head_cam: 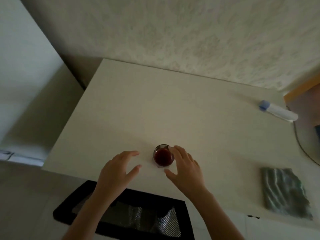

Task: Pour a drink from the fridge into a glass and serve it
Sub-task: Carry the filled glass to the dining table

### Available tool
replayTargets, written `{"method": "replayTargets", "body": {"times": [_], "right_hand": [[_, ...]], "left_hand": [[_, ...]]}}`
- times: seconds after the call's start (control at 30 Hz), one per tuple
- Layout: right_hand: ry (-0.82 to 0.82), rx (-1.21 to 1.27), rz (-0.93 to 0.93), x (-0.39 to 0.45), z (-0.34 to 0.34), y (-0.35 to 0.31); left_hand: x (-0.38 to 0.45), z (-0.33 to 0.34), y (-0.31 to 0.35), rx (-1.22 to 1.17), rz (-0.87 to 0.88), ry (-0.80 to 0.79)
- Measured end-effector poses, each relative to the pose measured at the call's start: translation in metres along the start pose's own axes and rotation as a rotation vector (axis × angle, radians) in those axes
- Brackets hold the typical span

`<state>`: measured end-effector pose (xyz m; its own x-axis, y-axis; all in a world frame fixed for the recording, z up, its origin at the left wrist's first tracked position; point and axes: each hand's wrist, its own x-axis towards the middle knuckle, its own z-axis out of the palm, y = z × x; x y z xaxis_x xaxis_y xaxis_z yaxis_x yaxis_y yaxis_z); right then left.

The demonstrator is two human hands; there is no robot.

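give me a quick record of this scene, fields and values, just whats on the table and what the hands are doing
surface: white table against a patterned wall
glass: small clear glass of dark red drink, upright near the front edge
right hand: right hand beside the glass, fingers spread, touching or nearly touching its rim side
left hand: left hand apart from the glass, fingers relaxed, holding nothing
cloth: folded grey-green cloth at the right
bottle: white bottle with blue cap, far right

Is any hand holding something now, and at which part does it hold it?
The right hand is at the side wall of the glass; whether it grips or only touches cannot be told. The left hand holds nothing.
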<state>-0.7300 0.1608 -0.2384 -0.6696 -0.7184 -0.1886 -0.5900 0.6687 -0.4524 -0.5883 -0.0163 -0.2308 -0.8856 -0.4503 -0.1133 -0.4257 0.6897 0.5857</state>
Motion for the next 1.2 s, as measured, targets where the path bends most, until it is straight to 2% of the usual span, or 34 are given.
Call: {"method": "replayTargets", "body": {"times": [0.23, 0.4, 0.63, 0.83, 1.03, 1.2], "right_hand": [[-0.068, 0.075, 0.068, 0.017, 0.028, 0.008], [-0.025, 0.149, 0.103, 0.022, 0.039, 0.009], [0.0, 0.129, 0.146, 0.031, 0.046, 0.003], [0.024, 0.081, 0.192, 0.039, 0.044, -0.009], [0.021, 0.077, 0.175, 0.039, 0.027, -0.038], [0.053, 0.048, 0.104, 0.033, 0.009, -0.071]], "left_hand": [[0.003, 0.017, -0.015, -0.054, -0.05, -0.028], [0.006, 0.026, -0.023, -0.053, -0.069, -0.052], [0.008, 0.022, -0.034, -0.06, -0.084, -0.092], [0.012, 0.009, -0.05, -0.041, -0.08, -0.082], [0.009, -0.013, -0.059, -0.02, -0.048, -0.054], [0.004, -0.042, -0.057, 0.028, -0.011, 0.031]]}}
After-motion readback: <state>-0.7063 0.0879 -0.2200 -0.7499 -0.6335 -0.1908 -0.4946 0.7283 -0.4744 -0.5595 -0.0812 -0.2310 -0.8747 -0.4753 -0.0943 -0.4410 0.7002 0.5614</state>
